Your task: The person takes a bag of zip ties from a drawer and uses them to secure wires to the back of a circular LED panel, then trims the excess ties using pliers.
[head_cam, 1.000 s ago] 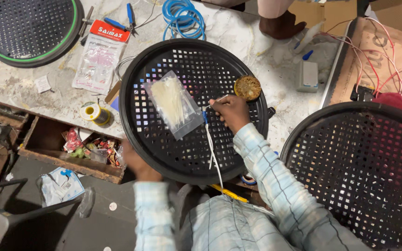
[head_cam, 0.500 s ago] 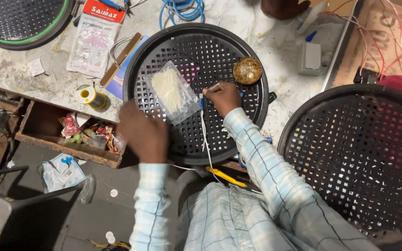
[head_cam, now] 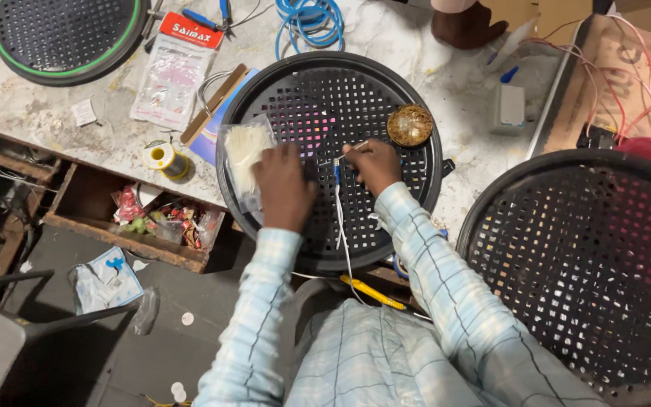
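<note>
Nearest the camera, two pale checked sleeves reach away over the near rim of a round black perforated grille [head_cam: 356,90] lying flat on the marble-topped bench [head_cam: 62,113]. On that grille the left hand [head_cam: 284,188] rests palm down, fingers partly curled, touching the right edge of a clear bag of pale cable ties [head_cam: 244,154]; whether it pinches anything I cannot tell. Just right of it, the right hand [head_cam: 374,164] is clenched around a slim blue-handled tool [head_cam: 337,173], from which a white wire [head_cam: 343,241] trails back toward the body, its long axis running near to far. So the bag lies left of both hands, closer to the left one. Slightly farther right on the grille sits one round brass-coloured tin [head_cam: 409,125].

Counted: three black grilles — this one, a second at near right [head_cam: 589,279], a green-rimmed third at far left [head_cam: 65,38]. One yellow solder spool [head_cam: 161,157], one coil of blue cable [head_cam: 310,19] at the far edge.
</note>
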